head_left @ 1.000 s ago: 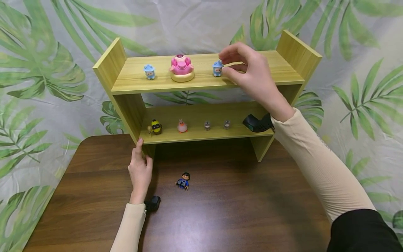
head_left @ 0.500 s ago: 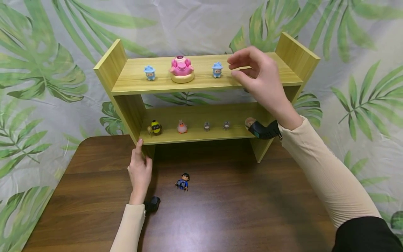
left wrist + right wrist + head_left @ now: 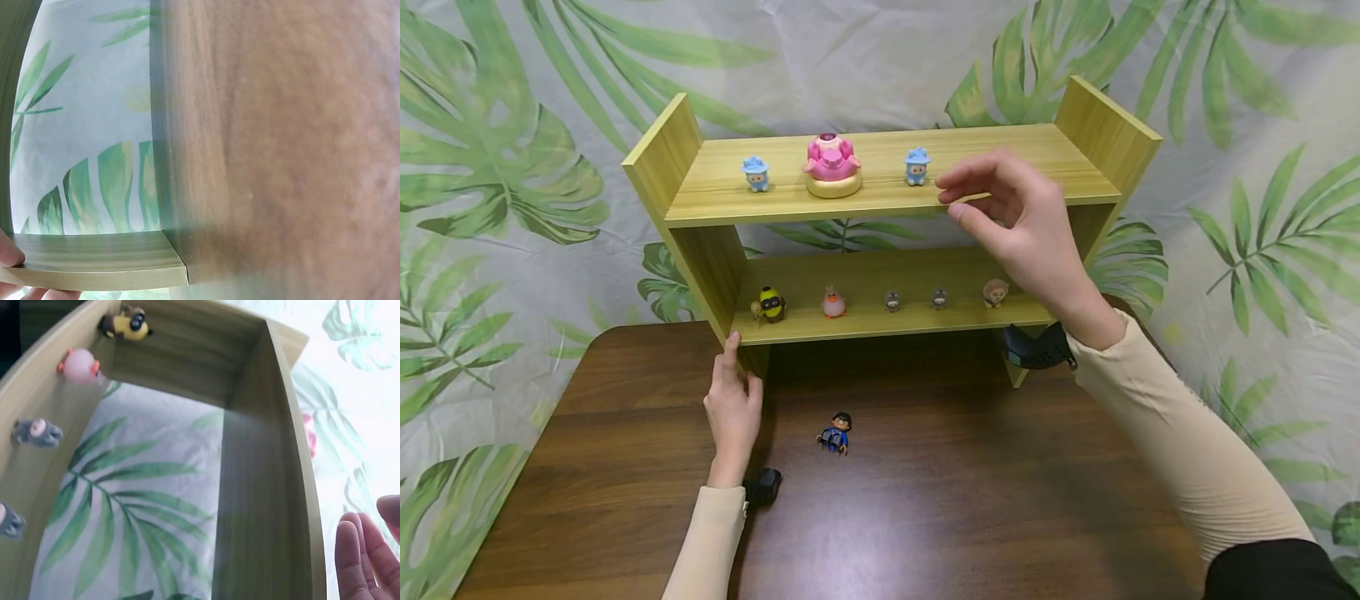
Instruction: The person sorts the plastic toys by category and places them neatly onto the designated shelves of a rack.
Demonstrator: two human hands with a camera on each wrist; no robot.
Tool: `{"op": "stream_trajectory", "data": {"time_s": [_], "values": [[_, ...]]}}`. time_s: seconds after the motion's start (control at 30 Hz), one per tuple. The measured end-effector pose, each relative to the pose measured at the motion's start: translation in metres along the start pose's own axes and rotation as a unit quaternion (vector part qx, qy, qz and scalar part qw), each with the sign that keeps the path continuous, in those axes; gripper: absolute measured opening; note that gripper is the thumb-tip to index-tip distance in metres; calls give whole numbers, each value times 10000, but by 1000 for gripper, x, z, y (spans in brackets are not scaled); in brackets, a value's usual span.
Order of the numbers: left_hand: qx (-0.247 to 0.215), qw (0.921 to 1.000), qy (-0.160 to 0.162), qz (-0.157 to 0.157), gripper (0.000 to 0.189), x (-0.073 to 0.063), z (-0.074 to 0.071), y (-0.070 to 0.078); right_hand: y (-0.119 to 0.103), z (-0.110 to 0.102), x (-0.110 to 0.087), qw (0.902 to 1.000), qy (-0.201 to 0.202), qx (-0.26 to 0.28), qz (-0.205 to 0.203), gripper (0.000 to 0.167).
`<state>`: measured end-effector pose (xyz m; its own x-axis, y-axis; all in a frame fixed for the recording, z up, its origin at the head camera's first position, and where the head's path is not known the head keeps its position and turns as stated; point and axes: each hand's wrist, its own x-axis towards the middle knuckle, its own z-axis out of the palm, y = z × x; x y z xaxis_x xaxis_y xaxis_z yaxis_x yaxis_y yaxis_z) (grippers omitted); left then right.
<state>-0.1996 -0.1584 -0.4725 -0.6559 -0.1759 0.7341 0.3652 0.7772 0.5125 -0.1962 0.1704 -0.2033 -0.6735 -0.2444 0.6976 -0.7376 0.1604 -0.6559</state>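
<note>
My left hand (image 3: 732, 410) grips the lower left side panel of the wooden shelf (image 3: 887, 335). In the left wrist view its thumb (image 3: 9, 252) lies on one face of the panel and fingertips show beyond the other. My right hand (image 3: 1022, 221), fingers bent and holding nothing, hovers before the upper board's front edge. Just left of it stands a blue-hatted figurine (image 3: 917, 167). Farther left on that board are a pink figure on a cream ring base (image 3: 832, 167) and another blue-hatted figurine (image 3: 756, 174).
The lower board bears a yellow-and-black figurine (image 3: 771, 305), a pink duck-like figure (image 3: 832, 302), two small grey figurines (image 3: 892, 301) and a beige figurine (image 3: 996, 292). A blue-clothed toy man (image 3: 836, 433) lies on the brown table (image 3: 940, 483).
My right hand has drawn back rightward from the right blue-hatted figurine, then dropped lower. That figurine stays standing on the upper board. My left hand keeps its place.
</note>
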Motion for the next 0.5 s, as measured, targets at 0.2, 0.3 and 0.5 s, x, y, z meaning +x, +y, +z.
{"op": "stream_trajectory", "data": {"time_s": [0.2,0.3,0.5], "values": [[-2,10000,2,6,84,0,0,0,2,7,-13,9998,-141,97,-41,22],[-11,10000,1,5,85,0,0,0,5,10,-19,9995,-259,98,-123,22],[-15,10000,-6,33,85,0,0,1,11,17,-30,9985,-526,145,-54,23]]}}
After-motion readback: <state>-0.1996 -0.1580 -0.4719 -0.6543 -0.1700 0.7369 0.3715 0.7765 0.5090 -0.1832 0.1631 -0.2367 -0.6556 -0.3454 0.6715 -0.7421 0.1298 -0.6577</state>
